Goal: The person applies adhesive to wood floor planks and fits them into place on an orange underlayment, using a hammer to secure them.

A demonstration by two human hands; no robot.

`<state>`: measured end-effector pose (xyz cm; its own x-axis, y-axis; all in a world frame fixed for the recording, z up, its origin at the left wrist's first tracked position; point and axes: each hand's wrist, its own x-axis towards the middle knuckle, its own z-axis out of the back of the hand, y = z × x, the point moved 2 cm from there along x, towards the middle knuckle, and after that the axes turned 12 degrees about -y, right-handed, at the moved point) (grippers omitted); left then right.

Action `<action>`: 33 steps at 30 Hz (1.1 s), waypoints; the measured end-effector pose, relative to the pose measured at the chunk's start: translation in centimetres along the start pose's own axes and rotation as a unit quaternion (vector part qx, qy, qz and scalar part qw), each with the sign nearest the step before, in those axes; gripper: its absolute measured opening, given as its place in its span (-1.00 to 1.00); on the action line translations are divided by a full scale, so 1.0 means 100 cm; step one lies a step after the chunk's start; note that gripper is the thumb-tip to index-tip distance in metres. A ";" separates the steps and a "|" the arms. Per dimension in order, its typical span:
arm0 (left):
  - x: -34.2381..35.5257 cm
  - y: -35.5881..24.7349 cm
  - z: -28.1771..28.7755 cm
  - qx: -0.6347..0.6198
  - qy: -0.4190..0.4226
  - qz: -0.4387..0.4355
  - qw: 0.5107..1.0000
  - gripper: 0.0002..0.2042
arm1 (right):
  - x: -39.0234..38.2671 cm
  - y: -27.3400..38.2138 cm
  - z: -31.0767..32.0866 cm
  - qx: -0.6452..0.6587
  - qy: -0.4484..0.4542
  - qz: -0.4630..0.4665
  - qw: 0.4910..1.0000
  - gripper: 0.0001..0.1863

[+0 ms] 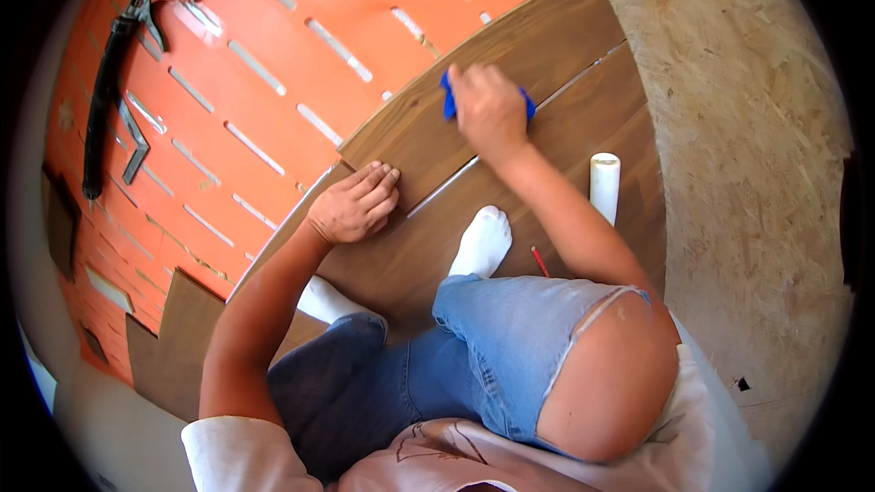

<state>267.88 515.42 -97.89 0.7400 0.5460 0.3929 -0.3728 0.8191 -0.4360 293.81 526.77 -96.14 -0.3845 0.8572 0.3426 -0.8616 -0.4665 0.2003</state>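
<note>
Right fingers [473, 84] are clutching cloth [448, 101]; left fingers [379, 189], loosely extended, empty, are resting on planking [565, 36]; hard wiping risks shifting it.

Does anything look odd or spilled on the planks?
Yes: a whitish line shows where two planks meet, bright against the brown, near the right hand. Glue or a gap, I cannot tell.

Bright light; white glare on the orange sheet [284, 47]; straight edges bow; rim fades to black.
</note>
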 end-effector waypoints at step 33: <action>0.119 0.010 -0.070 0.177 -0.251 0.518 0.798 -0.60 | 0.088 -0.235 -0.026 0.010 -0.070 0.089 0.994 -0.82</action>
<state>280.23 521.52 -99.33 -0.3536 0.8915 0.2833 -0.8397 -0.1691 -0.5160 309.84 545.84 -100.28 -0.4789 0.7232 0.4977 -0.7770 -0.6130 0.1431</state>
